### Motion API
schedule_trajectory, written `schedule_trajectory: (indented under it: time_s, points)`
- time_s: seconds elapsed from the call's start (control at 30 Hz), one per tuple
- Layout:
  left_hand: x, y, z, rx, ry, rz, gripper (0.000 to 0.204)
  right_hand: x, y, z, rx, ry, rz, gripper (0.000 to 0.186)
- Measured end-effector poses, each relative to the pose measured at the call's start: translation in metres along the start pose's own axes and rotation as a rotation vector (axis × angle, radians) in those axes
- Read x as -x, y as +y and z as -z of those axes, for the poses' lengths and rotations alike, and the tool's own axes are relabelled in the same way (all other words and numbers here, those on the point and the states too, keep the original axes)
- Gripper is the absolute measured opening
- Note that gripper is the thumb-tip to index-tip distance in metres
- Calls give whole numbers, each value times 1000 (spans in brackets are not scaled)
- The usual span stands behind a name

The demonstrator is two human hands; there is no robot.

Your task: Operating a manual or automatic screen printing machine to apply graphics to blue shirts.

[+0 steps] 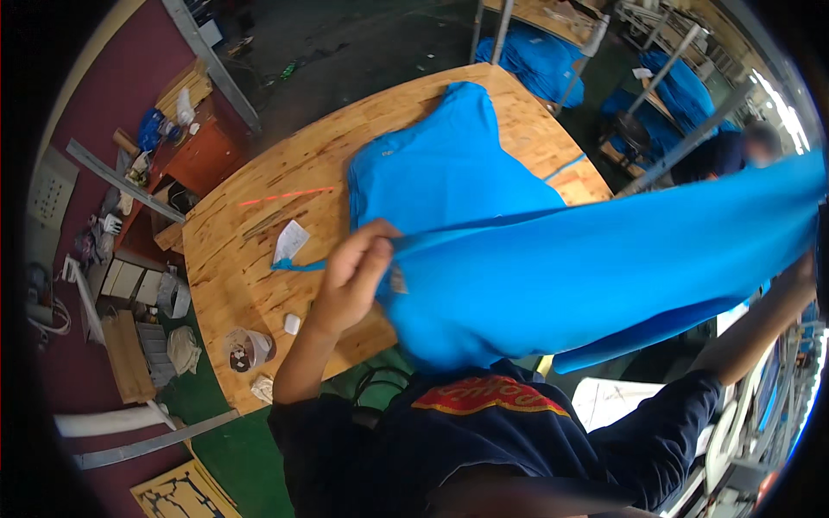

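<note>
My left hand is closed on one end of a bright blue garment, thumb and fingers pinching its edge, with a small grey mark beside the grip. The cloth stretches across in front of me to the right rim of the view. There my right forearm reaches up behind it, and the fingers of that hand are hidden. Beneath and beyond the held cloth, another piece of blue fabric lies spread on the wooden table. I cannot tell whether the two pieces are joined.
On the table's left part are a white paper slip, an orange-red strip, a small white case and a clear cup with small items inside. Blue fabric heaps lie beyond the table. Another person is at the far right.
</note>
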State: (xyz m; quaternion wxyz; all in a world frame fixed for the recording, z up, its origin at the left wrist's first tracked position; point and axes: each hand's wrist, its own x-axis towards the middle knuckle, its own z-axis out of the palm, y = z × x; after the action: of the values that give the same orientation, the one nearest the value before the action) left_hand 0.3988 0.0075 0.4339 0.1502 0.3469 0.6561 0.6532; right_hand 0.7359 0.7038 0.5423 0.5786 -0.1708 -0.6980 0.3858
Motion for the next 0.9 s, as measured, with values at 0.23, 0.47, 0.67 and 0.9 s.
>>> schedule_trajectory:
  time_s: [0.23, 0.47, 0.67, 0.9]
  points:
    - [-104, -135, 102, 10, 381, 9, 23, 51, -30, -473, -686, -320, -611, 26]
    - [-223, -299, 143, -217, 380, 82, 28, 94, 250, -702, -753, -488, -1248, 42]
    - [-248, -426, 169, -389, 284, 295, 18, 195, 402, -804, -743, -539, -1453, 45]
    - [-245, -506, 192, -453, 362, 432, 30, 223, 482, -807, -617, -501, -1402, 36]
